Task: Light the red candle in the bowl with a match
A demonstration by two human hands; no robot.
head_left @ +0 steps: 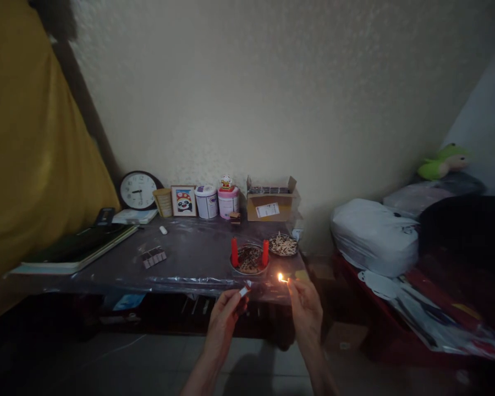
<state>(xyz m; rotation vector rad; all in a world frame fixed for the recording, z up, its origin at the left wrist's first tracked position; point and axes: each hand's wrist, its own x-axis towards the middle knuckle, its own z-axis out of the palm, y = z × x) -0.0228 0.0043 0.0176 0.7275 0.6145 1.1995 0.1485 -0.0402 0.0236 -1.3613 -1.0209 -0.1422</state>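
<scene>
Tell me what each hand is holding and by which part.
The right hand pinches a burning match by its unlit end. The left hand grips a small matchbox by one end, between its fingertips.

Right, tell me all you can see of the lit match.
The match is a thin short stick, too small to show its material, pinched at one end by the right hand. Its free tip points left and burns with a small bright orange flame. It lies about level, held in the air just in front of the table edge, near the dish with two red candles. Only the fingers touch it. The left hand holds a matchbox apart from it.
</scene>
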